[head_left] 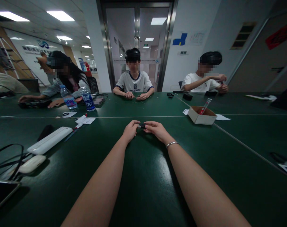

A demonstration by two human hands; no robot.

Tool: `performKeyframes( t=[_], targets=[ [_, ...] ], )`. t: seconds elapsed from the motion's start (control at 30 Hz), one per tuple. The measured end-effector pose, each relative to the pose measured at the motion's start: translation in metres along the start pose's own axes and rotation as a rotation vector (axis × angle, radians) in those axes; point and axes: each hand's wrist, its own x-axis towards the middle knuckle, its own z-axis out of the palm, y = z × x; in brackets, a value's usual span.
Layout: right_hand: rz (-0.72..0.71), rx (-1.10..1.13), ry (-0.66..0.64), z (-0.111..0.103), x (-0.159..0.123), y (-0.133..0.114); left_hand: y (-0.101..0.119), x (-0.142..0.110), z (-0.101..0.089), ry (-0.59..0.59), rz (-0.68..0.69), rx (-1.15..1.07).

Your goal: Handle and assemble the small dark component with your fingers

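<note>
Both my arms reach forward over the green table (143, 176). Between my hands is a small dark object with a shiny metal end (141, 126); its exact kind is too small to make out. My left hand (130, 131) pinches it at the metal end with thumb and fingers. On the black end, the fingers of my right hand (157, 130) close from the other side, below a silver bracelet (172, 144) on that wrist. The object is held just above the tabletop, partly covered by my fingertips.
An open box (202, 118) with a red-and-clear tube (205, 106) stands front right. Two bottles (87, 97), paper slips (85, 120), a long white device (50, 140), a white rounded case (32, 164) and a phone (2, 193) lie left. Several people (134, 82) sit around the table.
</note>
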Motion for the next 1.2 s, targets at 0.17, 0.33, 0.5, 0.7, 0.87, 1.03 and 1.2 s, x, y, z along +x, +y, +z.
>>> performKeyframes(
  t=[0.17, 0.33, 0.5, 0.7, 0.87, 1.03, 1.2],
  targets=[
    [0.004, 0.005, -0.002, -0.0011, 0.0007, 0.0006, -0.0064, 0.0047, 0.0008, -0.011, 0.030, 0.013],
    [-0.002, 0.001, -0.022, -0.0024, 0.0010, 0.0017, -0.0066, 0.0034, 0.0014, -0.021, 0.027, -0.004],
    [-0.013, 0.004, -0.015, -0.0027, 0.0009, 0.0027, -0.0056, 0.0015, 0.0014, -0.023, 0.041, 0.000],
    [-0.002, 0.007, -0.007, -0.0022, 0.0011, 0.0022, -0.0026, -0.0002, 0.0014, -0.029, 0.041, 0.011],
    [-0.003, 0.007, -0.013, -0.0019, 0.0013, 0.0023, -0.0016, -0.0008, 0.0014, -0.048, 0.043, 0.014],
    [-0.005, 0.002, -0.010, -0.0028, 0.0023, 0.0033, -0.0040, 0.0009, 0.0017, -0.041, 0.065, 0.002],
    [-0.013, 0.002, -0.021, -0.0042, 0.0026, 0.0042, -0.0058, 0.0021, 0.0023, -0.024, 0.073, -0.001]
  ],
)
